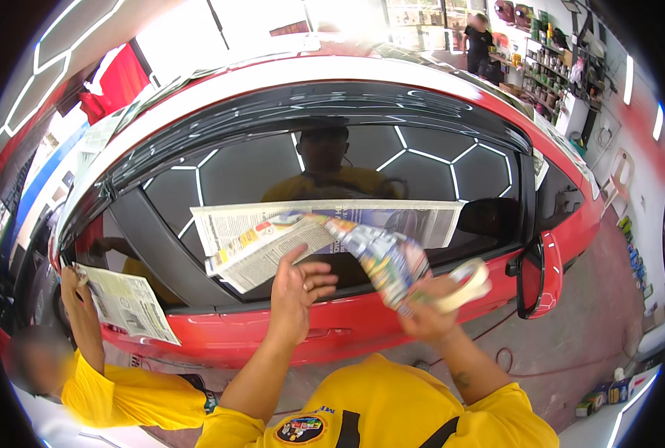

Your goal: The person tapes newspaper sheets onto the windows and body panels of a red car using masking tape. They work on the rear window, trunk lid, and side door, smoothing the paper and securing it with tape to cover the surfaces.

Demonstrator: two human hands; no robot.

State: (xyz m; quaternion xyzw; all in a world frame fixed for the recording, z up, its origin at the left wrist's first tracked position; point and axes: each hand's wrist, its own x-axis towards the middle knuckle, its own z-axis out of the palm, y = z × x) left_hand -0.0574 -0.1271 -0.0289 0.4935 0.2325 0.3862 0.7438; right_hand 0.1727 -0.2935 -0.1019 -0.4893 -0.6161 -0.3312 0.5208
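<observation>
My right hand (428,308) grips the gathered end of a colourful newspaper sheet (381,257), blurred by motion. A pale roll of masking tape (468,290) is at the same hand, its ring standing out to the right. The sheet's other end spreads left across the car's dark side window (258,160). Below that end, my left hand (301,287) is raised with fingers apart and holds nothing. Behind the loose sheet, a flat newspaper strip (429,222) lies along the lower part of the glass.
A red car (235,332) spans the view, its side mirror (540,276) jutting out at right. At left, a co-worker in a yellow shirt (134,396) holds another newspaper (127,302) against the car. Farther back are a person in black (478,45) and loaded shelves (549,71).
</observation>
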